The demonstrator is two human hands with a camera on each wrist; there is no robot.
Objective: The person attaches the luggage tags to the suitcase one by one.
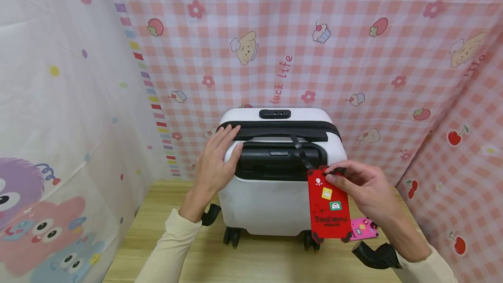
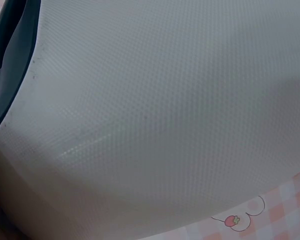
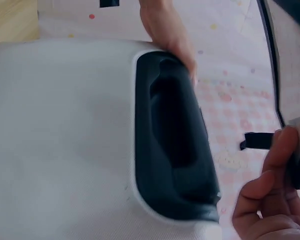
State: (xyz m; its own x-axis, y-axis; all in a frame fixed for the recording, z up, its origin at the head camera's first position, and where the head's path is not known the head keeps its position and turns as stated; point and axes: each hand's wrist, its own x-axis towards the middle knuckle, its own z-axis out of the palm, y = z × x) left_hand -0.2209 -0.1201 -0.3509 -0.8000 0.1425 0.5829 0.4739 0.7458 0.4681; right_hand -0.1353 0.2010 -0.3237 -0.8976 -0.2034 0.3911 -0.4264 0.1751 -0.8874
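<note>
A white suitcase (image 1: 267,208) with a black top handle (image 1: 280,132) and a recessed black panel stands upright on its wheels. My left hand (image 1: 215,160) rests on its upper left corner, fingers extended over the black seam. At the right side, my right hand (image 1: 359,182) pinches the top of a red luggage tag (image 1: 329,208) that hangs in front of the suitcase. A black strap (image 1: 301,154) runs from the handle down to the tag. The right wrist view shows my curled right fingers (image 3: 282,145) with a short black strap end (image 3: 258,140) beyond them.
A pink luggage tag (image 1: 363,229) lies on the wood-patterned surface (image 1: 251,263), partly behind the red one. Pink checked cloth (image 1: 291,21) hangs behind the suitcase. White printed cloth (image 1: 78,112) hangs on the left. A combination lock (image 1: 274,114) sits on the suitcase top.
</note>
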